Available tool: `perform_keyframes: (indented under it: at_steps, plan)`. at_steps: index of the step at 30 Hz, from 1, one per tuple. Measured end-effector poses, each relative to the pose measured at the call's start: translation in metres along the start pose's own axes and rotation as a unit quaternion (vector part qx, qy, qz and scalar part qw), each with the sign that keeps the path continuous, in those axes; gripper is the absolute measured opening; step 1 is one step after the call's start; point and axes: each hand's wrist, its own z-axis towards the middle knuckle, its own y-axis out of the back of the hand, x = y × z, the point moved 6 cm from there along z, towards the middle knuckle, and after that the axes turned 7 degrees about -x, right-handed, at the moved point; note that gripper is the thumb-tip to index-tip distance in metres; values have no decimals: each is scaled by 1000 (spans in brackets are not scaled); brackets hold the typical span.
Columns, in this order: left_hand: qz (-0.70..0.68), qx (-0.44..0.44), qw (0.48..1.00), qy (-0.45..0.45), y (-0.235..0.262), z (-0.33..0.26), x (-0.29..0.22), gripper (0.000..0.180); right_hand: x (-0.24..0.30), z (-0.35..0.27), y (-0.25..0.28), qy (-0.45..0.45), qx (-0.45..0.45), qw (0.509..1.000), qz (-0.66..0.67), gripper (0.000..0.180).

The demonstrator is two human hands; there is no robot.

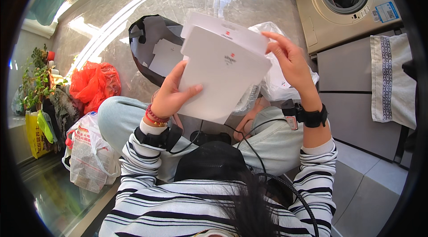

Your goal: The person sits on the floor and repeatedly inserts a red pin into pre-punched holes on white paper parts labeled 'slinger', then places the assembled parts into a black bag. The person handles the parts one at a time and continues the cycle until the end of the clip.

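"Currently, where is the white box [223, 74]?"

"Just above mid-frame, the left hand [170, 95] clamped on its left edge, thumb across the face, the right hand [290, 61] pinching its upper-right edge."

"And around it?"

"An open black bag [135, 54] stands upper left of center; a red plastic bag [93, 85] slumps at left."

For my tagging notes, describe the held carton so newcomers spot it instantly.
Start at the pale jeans; just above them, the left hand grips the white carton, the right hand at its right edge. It's held up, unlike the white cardboard in the black bag.
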Motion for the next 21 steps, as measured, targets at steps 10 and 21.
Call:
perform_keyframes:
  at_steps: [10,21]
  plan:
    - [-34,-53,998,-21,-7,6,9,49,39,-16,-30,214,-106,937,-255,32]
    - [47,-106,991,-63,-5,8,8,57,49,-24,-30,277,-132,911,-275,27]
